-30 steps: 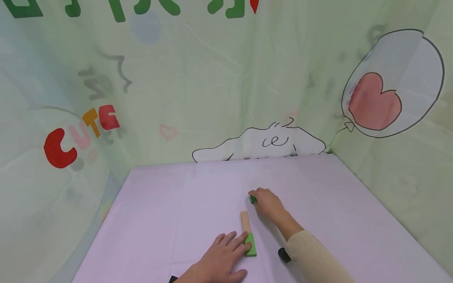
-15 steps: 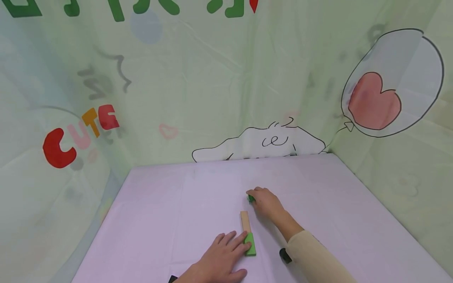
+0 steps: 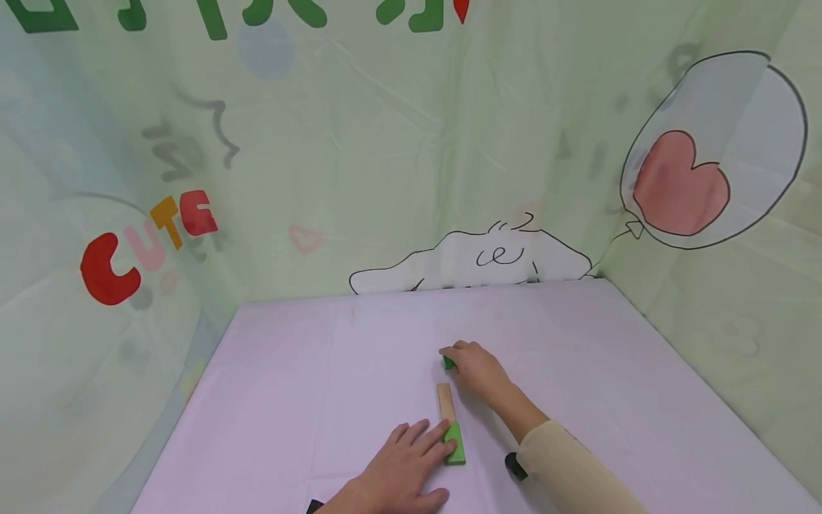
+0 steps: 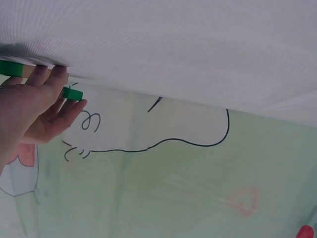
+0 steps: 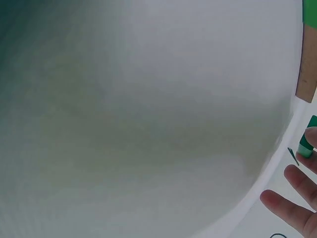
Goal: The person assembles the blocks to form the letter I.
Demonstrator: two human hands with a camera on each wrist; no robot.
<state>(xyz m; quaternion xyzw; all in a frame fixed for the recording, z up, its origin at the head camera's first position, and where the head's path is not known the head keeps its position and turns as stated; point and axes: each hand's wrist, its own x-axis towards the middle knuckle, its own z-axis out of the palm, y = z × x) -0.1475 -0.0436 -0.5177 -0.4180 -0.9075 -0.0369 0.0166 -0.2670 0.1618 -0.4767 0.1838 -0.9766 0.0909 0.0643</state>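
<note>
In the head view my left hand (image 3: 406,464) lies with fingers spread, its fingertips resting on a flat light-green block (image 3: 457,451) that widens toward me. End to end with that block, a plain wooden strip (image 3: 445,401) points away across the table. Beyond the strip's far end, my right hand (image 3: 477,368) pinches a small green block (image 3: 448,363) between thumb and fingers. The right wrist view shows this small green block (image 5: 308,141) between the fingertips, with the other fingers extended and apart. Much of the small block is hidden by the fingers.
A pale lilac cloth covers the table (image 3: 289,400). Printed fabric walls (image 3: 385,164) with lettering, a balloon and hearts stand behind it and at both sides. A black object (image 3: 516,466) sits at the right sleeve (image 3: 578,471), another (image 3: 314,507) by the left wrist.
My right hand has moved slightly to the left with the small green block, toward the line of the wooden strip. The left hand, strip and flat block stay where they were.
</note>
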